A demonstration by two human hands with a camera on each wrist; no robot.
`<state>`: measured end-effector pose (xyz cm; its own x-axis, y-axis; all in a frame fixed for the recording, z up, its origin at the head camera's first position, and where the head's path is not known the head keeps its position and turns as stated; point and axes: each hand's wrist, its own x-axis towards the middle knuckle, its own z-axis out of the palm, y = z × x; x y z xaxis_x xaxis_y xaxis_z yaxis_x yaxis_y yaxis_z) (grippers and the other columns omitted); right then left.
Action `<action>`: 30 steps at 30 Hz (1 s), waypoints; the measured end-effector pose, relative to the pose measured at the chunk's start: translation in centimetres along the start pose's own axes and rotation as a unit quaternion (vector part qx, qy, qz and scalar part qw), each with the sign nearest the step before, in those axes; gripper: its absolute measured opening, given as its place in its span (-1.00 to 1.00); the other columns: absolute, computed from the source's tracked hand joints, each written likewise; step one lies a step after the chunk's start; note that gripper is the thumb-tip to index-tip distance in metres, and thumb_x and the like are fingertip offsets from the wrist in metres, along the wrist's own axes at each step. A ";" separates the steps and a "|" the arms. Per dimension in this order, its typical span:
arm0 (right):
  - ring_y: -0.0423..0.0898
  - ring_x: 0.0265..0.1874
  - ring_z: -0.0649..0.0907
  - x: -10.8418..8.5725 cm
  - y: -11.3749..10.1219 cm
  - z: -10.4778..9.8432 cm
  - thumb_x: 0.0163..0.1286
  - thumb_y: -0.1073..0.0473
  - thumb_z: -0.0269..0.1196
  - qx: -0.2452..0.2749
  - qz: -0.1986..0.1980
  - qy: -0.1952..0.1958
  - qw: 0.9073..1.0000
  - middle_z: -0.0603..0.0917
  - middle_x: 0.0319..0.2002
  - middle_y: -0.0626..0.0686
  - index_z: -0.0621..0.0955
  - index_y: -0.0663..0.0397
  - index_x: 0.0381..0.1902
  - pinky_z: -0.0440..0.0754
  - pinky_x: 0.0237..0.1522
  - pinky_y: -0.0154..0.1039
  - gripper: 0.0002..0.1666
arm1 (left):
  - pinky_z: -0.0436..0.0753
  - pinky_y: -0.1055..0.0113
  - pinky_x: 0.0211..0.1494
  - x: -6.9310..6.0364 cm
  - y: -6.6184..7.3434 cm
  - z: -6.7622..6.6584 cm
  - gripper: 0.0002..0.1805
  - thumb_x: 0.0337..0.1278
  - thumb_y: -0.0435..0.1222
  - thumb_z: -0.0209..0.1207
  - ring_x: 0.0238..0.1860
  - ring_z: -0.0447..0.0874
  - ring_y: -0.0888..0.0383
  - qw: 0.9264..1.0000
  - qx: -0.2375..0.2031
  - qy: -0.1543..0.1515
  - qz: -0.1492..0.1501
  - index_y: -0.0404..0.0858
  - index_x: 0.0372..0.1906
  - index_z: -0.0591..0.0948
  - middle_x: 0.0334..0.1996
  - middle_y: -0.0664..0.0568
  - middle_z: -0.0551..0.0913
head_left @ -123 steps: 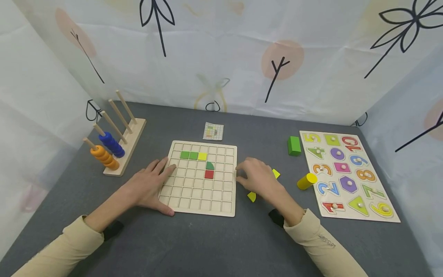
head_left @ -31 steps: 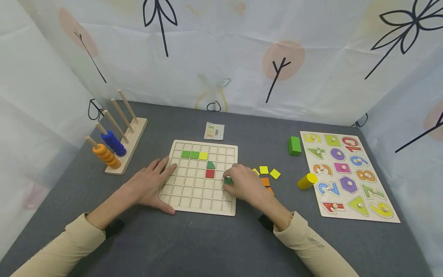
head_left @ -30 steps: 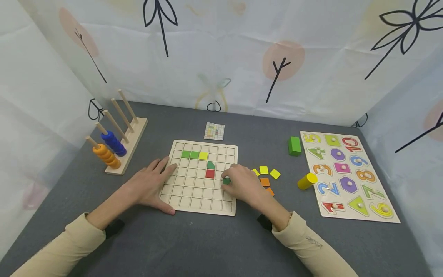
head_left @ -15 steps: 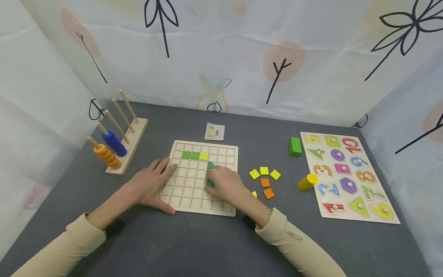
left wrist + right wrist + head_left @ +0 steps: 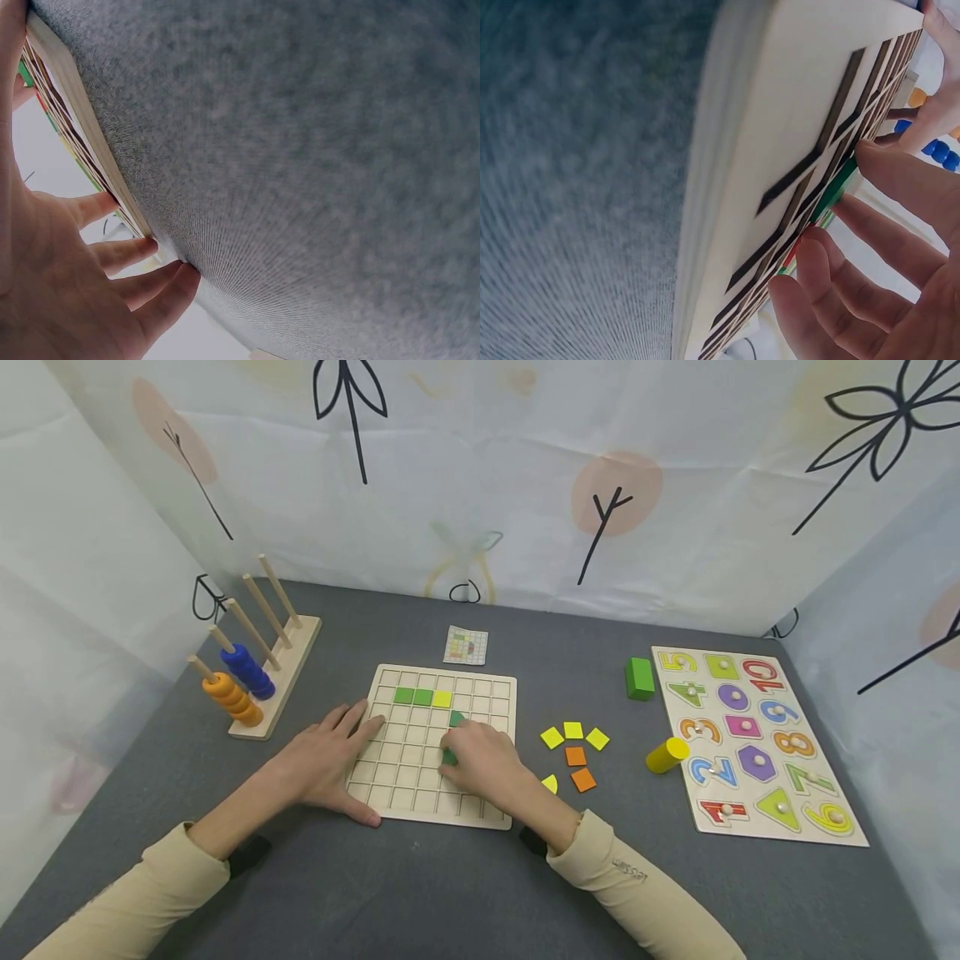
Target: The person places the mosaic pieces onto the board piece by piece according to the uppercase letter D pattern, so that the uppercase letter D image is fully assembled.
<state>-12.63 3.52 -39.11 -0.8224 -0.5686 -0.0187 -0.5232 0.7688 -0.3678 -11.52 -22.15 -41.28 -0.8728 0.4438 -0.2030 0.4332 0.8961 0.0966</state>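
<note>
On the wooden grid board (image 5: 405, 777) my right hand (image 5: 487, 764) pinches a dark green piece (image 5: 448, 757), just below the red square, which the fingers mostly cover. In the right wrist view the green piece (image 5: 834, 189) is between thumb and finger of the right hand (image 5: 885, 262), against the grid. A green quarter-round piece (image 5: 456, 718) shows above the fingers. Two green squares (image 5: 413, 697) and a yellow square (image 5: 442, 699) lie in an upper row. My left hand (image 5: 318, 764), fingers spread, rests on the board's left edge; the left wrist view shows this hand (image 5: 82, 277) at that edge.
Right of the board lie yellow squares (image 5: 573, 730), orange squares (image 5: 582, 779) and a yellow rounded piece (image 5: 551, 783). A pattern card (image 5: 465, 646) is behind the board. A peg stand (image 5: 288, 652) is at left; a green block (image 5: 640, 679), yellow cylinder (image 5: 667, 755) and number puzzle (image 5: 780, 827) at right.
My right hand has moved left from the board's right side, carrying the dark green piece to below the red square. The loose pieces at right have come into fuller view. The left hand stays put.
</note>
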 end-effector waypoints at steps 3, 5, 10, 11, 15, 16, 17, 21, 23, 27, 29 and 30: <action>-0.14 -0.44 0.62 -0.1 0.1 0.0 0.25 0.19 0.46 0.003 0.001 -0.001 1.000 0.73 -0.39 0.01 0.79 0.05 -0.36 0.51 -0.58 -0.29 -0.95 | 0.52 -0.37 0.24 0.0 0.0 0.0 0.59 -0.61 0.67 0.29 0.48 0.25 -0.48 1.000 0.000 0.003 0.004 -0.28 0.57 0.20 0.54 -0.45 0.17; -0.12 -0.39 0.65 -0.1 0.2 -0.1 0.25 0.24 0.45 0.008 0.002 0.000 1.000 0.75 -0.36 0.01 0.79 0.05 -0.36 0.53 -0.55 -0.26 -0.99 | 0.52 -0.38 0.23 0.0 0.0 0.0 0.59 -0.61 0.67 0.29 0.48 0.24 -0.48 1.000 -0.001 0.005 0.007 -0.28 0.57 0.20 0.54 -0.45 0.17; -0.14 -0.43 0.59 -0.2 0.3 -0.2 0.24 0.41 0.36 0.014 -0.002 0.002 1.000 0.74 -0.35 0.04 0.80 0.09 -0.36 0.49 -0.56 -0.31 -0.86 | 0.51 -0.39 0.22 0.0 0.0 0.0 0.59 -0.61 0.66 0.30 0.48 0.24 -0.49 1.000 -0.002 0.005 0.009 -0.28 0.57 0.19 0.54 -0.46 0.16; -0.16 -0.46 0.55 -0.2 0.3 -0.2 0.24 0.43 0.34 0.014 -0.002 0.003 1.000 0.73 -0.37 0.04 0.79 0.10 -0.39 0.45 -0.57 -0.33 -0.84 | 0.51 -0.39 0.22 0.0 0.0 0.0 0.58 -0.61 0.66 0.30 0.48 0.24 -0.50 1.000 -0.003 0.005 0.009 -0.28 0.57 0.19 0.54 -0.46 0.16; -0.19 -0.52 0.41 -0.1 0.4 -0.3 0.22 0.48 0.30 0.016 0.000 0.000 1.000 0.66 -0.46 0.02 0.73 0.10 -0.52 0.32 -0.61 -0.38 -0.77 | 0.51 -0.39 0.22 -0.1 0.0 -0.1 0.58 -0.60 0.65 0.31 0.47 0.25 -0.50 1.000 -0.005 0.006 0.009 -0.28 0.57 0.20 0.54 -0.46 0.17; -0.20 -0.53 0.39 -0.1 0.3 -0.4 0.22 0.48 0.29 0.017 0.002 -0.001 1.000 0.65 -0.47 0.02 0.71 0.09 -0.55 0.29 -0.61 -0.38 -0.75 | 0.51 -0.39 0.22 -0.1 0.0 -0.1 0.58 -0.60 0.65 0.31 0.47 0.25 -0.50 1.000 -0.005 0.006 0.009 -0.28 0.57 0.20 0.54 -0.46 0.17; -0.20 -0.53 0.38 -0.1 0.4 -0.4 0.22 0.48 0.29 0.019 0.003 -0.001 1.000 0.63 -0.48 0.01 0.70 0.09 -0.57 0.28 -0.62 -0.38 -0.74 | 0.51 -0.39 0.22 -0.1 0.0 -0.1 0.58 -0.60 0.65 0.31 0.47 0.25 -0.50 1.000 -0.005 0.006 0.009 -0.28 0.57 0.20 0.54 -0.46 0.17; -0.19 -0.54 0.39 -0.1 0.4 -0.3 0.24 0.48 0.29 0.023 0.004 -0.003 1.000 0.65 -0.48 0.02 0.72 0.10 -0.55 0.28 -0.62 -0.39 -0.75 | 0.51 -0.39 0.23 -0.1 0.1 -0.2 0.58 -0.60 0.66 0.30 0.48 0.24 -0.49 1.000 -0.005 0.004 0.007 -0.28 0.57 0.20 0.54 -0.46 0.16; -0.20 -0.53 0.42 -0.1 0.4 -0.3 0.25 0.46 0.30 0.024 0.005 -0.003 1.000 0.69 -0.44 0.04 0.76 0.12 -0.47 0.31 -0.61 -0.39 -0.79 | 0.51 -0.39 0.23 -0.1 0.1 -0.2 0.58 -0.61 0.66 0.30 0.48 0.24 -0.49 1.000 -0.006 0.003 0.007 -0.28 0.57 0.20 0.54 -0.46 0.16; -0.16 -0.43 0.59 -0.2 0.5 -0.3 0.28 0.43 0.34 0.026 0.005 -0.006 1.000 0.78 -0.32 0.07 0.81 0.14 -0.31 0.48 -0.54 -0.34 -0.84 | 0.51 -0.39 0.23 -0.1 0.1 -0.2 0.58 -0.60 0.65 0.31 0.48 0.24 -0.49 1.000 -0.006 0.003 0.007 -0.28 0.57 0.20 0.54 -0.46 0.16; -0.11 -0.33 0.68 -0.2 0.5 -0.3 0.29 0.42 0.36 0.026 0.004 -0.006 1.000 0.79 -0.26 0.07 0.82 0.13 -0.26 0.57 -0.48 -0.29 -0.84 | 0.51 -0.39 0.23 -0.1 0.1 -0.2 0.58 -0.60 0.65 0.31 0.48 0.24 -0.49 1.000 -0.006 0.004 0.008 -0.28 0.57 0.20 0.54 -0.46 0.16; -0.08 -0.29 0.71 -0.2 0.5 -0.3 0.29 0.41 0.36 0.027 0.003 -0.006 1.000 0.80 -0.24 0.08 0.82 0.13 -0.24 0.61 -0.45 -0.27 -0.84 | 0.51 -0.39 0.23 -0.1 0.1 -0.2 0.58 -0.60 0.65 0.31 0.48 0.24 -0.49 1.000 -0.006 0.003 0.007 -0.28 0.57 0.20 0.54 -0.46 0.16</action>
<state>-12.79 4.13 -39.03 -0.8228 -0.5674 -0.0324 -0.5049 0.7560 -0.4166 -11.46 -22.07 -41.03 -0.8682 0.4564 -0.1949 0.4427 0.8897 0.1113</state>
